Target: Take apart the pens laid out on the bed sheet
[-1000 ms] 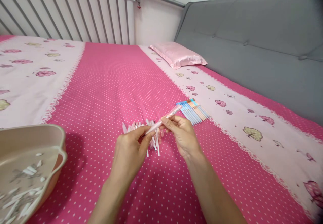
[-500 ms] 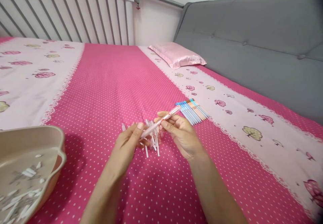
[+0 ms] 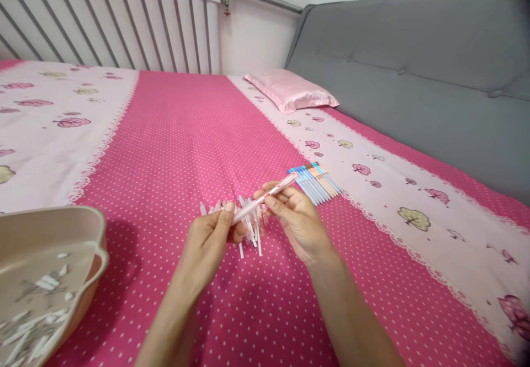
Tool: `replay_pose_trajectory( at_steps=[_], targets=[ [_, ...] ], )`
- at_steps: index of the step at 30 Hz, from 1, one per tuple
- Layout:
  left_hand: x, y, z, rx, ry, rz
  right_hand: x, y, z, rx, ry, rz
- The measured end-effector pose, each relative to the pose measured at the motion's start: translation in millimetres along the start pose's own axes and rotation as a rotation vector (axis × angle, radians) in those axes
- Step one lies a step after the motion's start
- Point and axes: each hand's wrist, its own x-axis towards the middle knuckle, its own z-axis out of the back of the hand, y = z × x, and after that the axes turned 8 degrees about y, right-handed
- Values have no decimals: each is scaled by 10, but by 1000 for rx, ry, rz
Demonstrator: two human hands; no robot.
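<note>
Between my two hands, above the bed, is a pale pink pen [image 3: 249, 207], slanting up to the right. My left hand [image 3: 211, 232] is closed on its lower end, thumb on top. Nearer the upper end, my right hand [image 3: 300, 218] pinches the barrel between thumb and fingers. Beneath and behind the pen lies a loose pile of white and pink pen parts [image 3: 254, 233], partly hidden by my hands. Beyond my right hand, a row of blue and peach pens [image 3: 317, 184] lies side by side.
A beige basin [image 3: 93, 218] at the lower left holds several white and grey small pieces. The bed has a pink dotted cover [image 3: 186, 135]. At the back are a pink pillow [image 3: 290, 88], a grey headboard [image 3: 414, 58] and a white radiator [image 3: 124, 19].
My left hand has shifted very slightly along the pen, its thumb a little further left. My right hand and the pen are almost unmoved.
</note>
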Motion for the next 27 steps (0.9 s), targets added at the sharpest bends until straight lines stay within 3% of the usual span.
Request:
replay_pose_trajectory(
  at_steps=[3,9,17,27],
  targets=[
    [2,-4,-1,17,-47,8,2,-6,-2,0,-18,2],
    [30,-36,-30,34,-141,-131,15,-7,-10,16,-50,9],
    [-10,20,32,-29,-4,27,-5,17,-14,17,-33,-13],
    [-8,-89,-27,-128,-136,-94,11,-3,-5,37,-61,-7]
  ],
)
